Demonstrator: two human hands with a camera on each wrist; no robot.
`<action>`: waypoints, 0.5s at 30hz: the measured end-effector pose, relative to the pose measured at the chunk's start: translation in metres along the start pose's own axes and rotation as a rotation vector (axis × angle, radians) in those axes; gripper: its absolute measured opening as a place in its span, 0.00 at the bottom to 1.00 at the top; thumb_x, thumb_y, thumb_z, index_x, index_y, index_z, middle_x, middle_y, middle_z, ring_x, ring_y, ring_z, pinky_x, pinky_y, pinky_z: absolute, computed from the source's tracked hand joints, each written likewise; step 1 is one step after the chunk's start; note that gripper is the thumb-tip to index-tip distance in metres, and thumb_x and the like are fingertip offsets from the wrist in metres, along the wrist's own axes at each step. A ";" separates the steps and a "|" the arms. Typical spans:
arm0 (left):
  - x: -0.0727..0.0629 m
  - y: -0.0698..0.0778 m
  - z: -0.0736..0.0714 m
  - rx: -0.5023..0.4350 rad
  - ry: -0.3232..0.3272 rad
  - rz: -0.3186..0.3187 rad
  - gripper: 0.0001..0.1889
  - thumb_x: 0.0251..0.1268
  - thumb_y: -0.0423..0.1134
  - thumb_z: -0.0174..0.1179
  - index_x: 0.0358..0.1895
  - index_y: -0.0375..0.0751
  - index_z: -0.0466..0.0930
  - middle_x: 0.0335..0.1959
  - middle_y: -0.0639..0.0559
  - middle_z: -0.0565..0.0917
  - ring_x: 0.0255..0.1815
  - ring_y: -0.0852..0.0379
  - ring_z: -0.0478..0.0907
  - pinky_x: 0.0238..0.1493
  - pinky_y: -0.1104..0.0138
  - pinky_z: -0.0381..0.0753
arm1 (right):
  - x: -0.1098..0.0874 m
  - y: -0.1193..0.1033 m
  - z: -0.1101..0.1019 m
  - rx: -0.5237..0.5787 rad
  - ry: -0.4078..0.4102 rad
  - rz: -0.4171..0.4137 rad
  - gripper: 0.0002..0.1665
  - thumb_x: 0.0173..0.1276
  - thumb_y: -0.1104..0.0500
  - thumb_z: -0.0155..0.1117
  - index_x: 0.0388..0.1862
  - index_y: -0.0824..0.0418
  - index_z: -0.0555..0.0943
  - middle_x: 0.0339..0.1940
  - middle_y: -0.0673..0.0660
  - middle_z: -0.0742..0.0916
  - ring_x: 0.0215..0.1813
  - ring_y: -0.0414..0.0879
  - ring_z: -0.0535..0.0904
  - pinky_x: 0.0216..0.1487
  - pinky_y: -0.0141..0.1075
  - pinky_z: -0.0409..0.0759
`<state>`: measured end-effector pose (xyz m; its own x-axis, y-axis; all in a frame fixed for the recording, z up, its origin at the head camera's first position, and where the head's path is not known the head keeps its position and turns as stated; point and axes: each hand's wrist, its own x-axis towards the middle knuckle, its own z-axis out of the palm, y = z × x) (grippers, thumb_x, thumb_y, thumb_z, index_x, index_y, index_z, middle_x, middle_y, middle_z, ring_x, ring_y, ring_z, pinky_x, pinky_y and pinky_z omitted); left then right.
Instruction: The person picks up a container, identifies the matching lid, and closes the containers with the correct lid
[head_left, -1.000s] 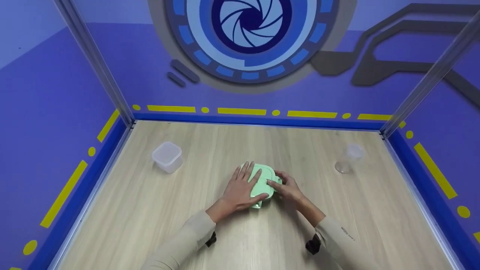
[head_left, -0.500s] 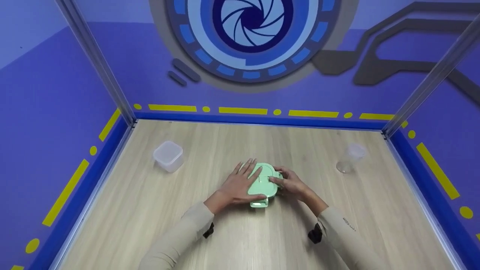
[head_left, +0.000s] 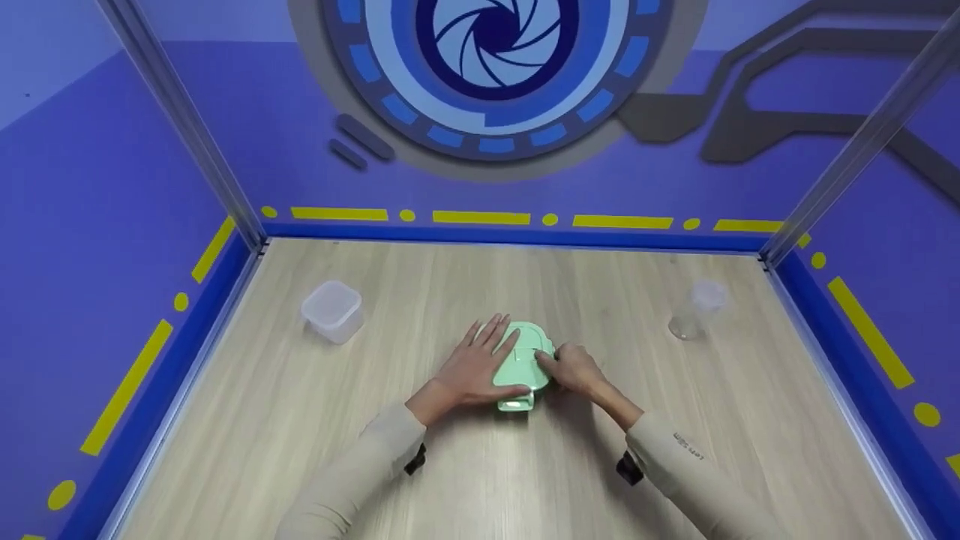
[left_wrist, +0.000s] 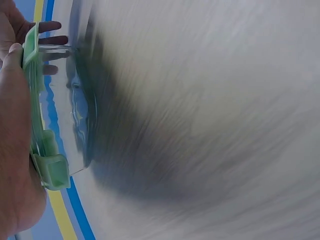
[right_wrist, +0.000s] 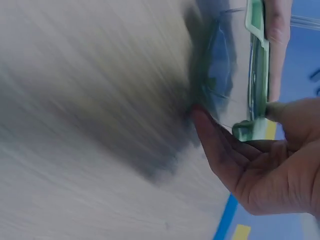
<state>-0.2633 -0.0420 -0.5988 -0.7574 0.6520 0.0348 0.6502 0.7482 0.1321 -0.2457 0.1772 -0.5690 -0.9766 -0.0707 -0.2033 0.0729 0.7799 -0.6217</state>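
A clear food container (left_wrist: 80, 115) with a light green snap lid (head_left: 529, 335) sits on the wooden table in front of me. My left hand (head_left: 472, 369) lies spread on the left part of the lid, fingers straight. At the lid's right side, my right hand (head_left: 576, 367) pinches the edge. In the right wrist view, the thumb (right_wrist: 290, 114) is against the lid's top while curled fingers (right_wrist: 217, 145) reach below a side latch (right_wrist: 243, 130). Toward me, another latch (head_left: 516, 405) sticks out from the lid. The container's far side is partly hidden.
A frosted square tub (head_left: 332, 311) stands at the left of the table. To the right is a small clear jar (head_left: 685, 324) with a whitish top. Blue printed walls (head_left: 480, 238) enclose the table's back and sides.
My right fingers have curled further down at the lid's right edge, and the latch there no longer juts out as far. The left hand stays on the lid.
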 end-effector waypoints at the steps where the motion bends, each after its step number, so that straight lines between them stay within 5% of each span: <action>1: 0.001 0.000 0.000 -0.001 0.007 0.004 0.55 0.64 0.80 0.42 0.84 0.46 0.43 0.86 0.43 0.43 0.87 0.47 0.39 0.84 0.48 0.44 | 0.002 0.000 0.000 -0.013 -0.003 -0.012 0.27 0.76 0.48 0.59 0.15 0.53 0.67 0.12 0.48 0.74 0.17 0.41 0.70 0.18 0.29 0.64; 5: 0.004 0.002 0.004 0.009 0.044 0.021 0.56 0.64 0.81 0.41 0.84 0.45 0.45 0.86 0.42 0.45 0.87 0.46 0.41 0.84 0.46 0.46 | 0.008 0.005 -0.003 -0.010 0.006 -0.034 0.29 0.75 0.50 0.61 0.13 0.53 0.66 0.11 0.46 0.69 0.18 0.40 0.64 0.21 0.30 0.60; 15: 0.003 -0.003 0.008 0.009 0.102 0.025 0.55 0.64 0.80 0.43 0.83 0.44 0.48 0.85 0.40 0.49 0.87 0.45 0.44 0.83 0.43 0.47 | 0.018 0.006 -0.012 0.127 -0.171 -0.077 0.26 0.78 0.52 0.58 0.17 0.55 0.71 0.15 0.46 0.73 0.20 0.38 0.66 0.23 0.28 0.63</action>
<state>-0.2668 -0.0414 -0.6072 -0.7431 0.6547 0.1388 0.6688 0.7335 0.1213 -0.2650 0.1884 -0.5676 -0.9324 -0.2397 -0.2703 0.0353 0.6841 -0.7285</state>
